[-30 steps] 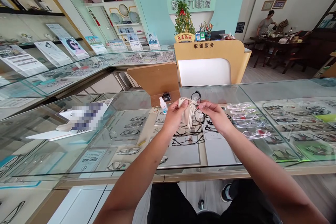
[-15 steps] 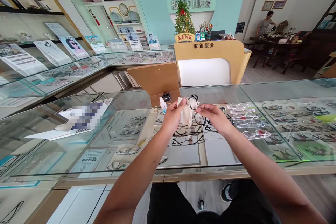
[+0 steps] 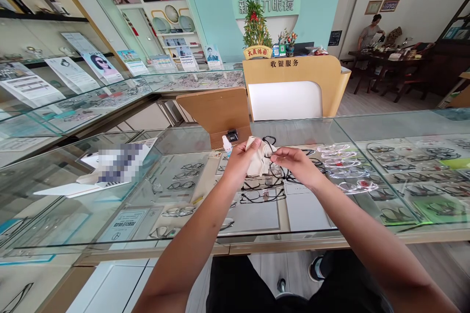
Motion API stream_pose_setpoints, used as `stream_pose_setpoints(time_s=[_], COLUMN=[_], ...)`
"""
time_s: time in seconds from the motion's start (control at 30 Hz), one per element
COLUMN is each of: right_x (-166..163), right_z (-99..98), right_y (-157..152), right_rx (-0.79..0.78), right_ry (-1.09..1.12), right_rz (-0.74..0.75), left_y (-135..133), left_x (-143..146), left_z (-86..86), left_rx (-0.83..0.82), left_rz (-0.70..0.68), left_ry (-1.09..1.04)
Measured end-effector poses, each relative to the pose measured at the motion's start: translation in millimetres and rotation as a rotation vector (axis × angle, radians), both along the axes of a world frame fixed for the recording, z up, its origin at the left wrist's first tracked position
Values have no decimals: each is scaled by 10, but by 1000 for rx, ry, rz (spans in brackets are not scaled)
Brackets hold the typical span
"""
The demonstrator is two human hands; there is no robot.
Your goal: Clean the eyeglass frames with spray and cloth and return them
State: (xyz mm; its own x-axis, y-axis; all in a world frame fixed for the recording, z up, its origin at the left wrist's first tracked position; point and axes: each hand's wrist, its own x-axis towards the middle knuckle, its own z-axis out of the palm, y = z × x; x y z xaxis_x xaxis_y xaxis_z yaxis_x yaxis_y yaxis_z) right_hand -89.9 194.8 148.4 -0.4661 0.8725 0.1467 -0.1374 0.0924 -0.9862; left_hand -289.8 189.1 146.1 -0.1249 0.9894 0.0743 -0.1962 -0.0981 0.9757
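Above a glass display counter [image 3: 330, 129] my left hand [image 3: 240, 159] is closed on a beige cleaning cloth [image 3: 257, 161], pressing it onto a lens of a pair of black-framed glasses [image 3: 273, 156]. My right hand [image 3: 295, 161] pinches the frame of the same glasses from the right side. The upper lens is partly covered by the cloth. A small white spray bottle [image 3: 227, 144] with a blue label stands on the counter just behind my left hand.
Under the glass lie several rows of spectacle frames [image 3: 262, 195]. White papers [image 3: 106, 168] rest on the counter at left. A wooden cashier desk [image 3: 293, 83] stands behind, and a person [image 3: 370, 32] sits at a dark table far right.
The cloth has slid further over the upper lens, and both hands with the glasses have dropped slightly toward the counter.
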Motion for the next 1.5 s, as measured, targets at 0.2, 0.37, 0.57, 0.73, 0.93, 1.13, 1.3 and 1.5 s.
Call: stream_pose_setpoints(time_s=[0.2, 0.37, 0.57, 0.73, 0.93, 1.13, 1.3, 1.5], right_x=[4, 1, -33, -42, 37, 18, -18, 53], right_z=[22, -11, -32, 27, 8, 16, 24, -11], right_y=[-10, -9, -35, -99, -11, -80, -146, -35], right_rx=[-12, -45, -75, -83, -107, -108, -67, -86], right_ry=[46, 98, 128, 115, 135, 148, 125, 143], right_rz=[-17, -31, 52, 138, 70, 157, 205, 116], left_y=[-13, -46, -91, -118, -105, -205, -222, -157], left_x=[-53, -11, 140, 182, 2, 64, 104, -6], left_z=[6, -3, -19, 5, 92, 75, 47, 78], left_rx=[10, 26, 105, 150, 103, 211, 262, 152], left_rz=[-138, -290, -140, 37, -203, -136, 28, -225], left_ry=[16, -12, -5, 14, 49, 138, 186, 43])
